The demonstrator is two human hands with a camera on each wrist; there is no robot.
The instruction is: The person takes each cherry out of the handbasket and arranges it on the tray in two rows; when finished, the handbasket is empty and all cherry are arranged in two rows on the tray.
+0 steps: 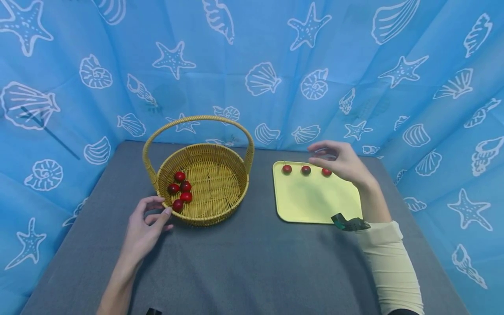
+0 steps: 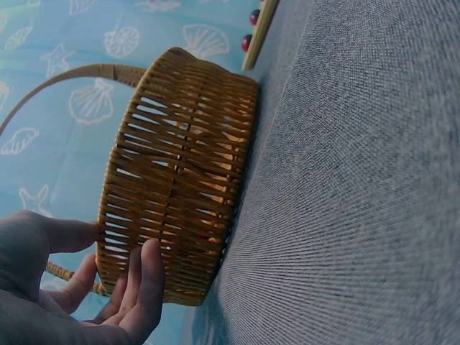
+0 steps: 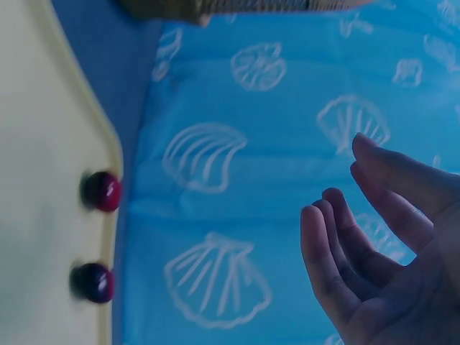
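My left hand [image 1: 146, 227] is at the near left side of a round wicker basket [image 1: 232, 210] with a tall hoop handle. In the left wrist view, the thumb of that left hand [image 2: 79, 287] meets the rim and its fingers curve along the woven outer wall. Several dark red cherries [image 1: 186, 197] lie together on the left of the basket floor. Over the back right of a pale yellow tray [image 1: 311, 205] hovers my right hand [image 1: 346, 164], fingers loosely bent and holding nothing. Three cherries [image 1: 306, 170] sit in a row along the tray's far edge.
A grey cloth [image 1: 244, 262] covers the table. Behind it and at both sides hangs a blue curtain [image 1: 220, 78] with white shells and starfish. The basket's handle [image 1: 198, 117] arches high in front of the curtain.
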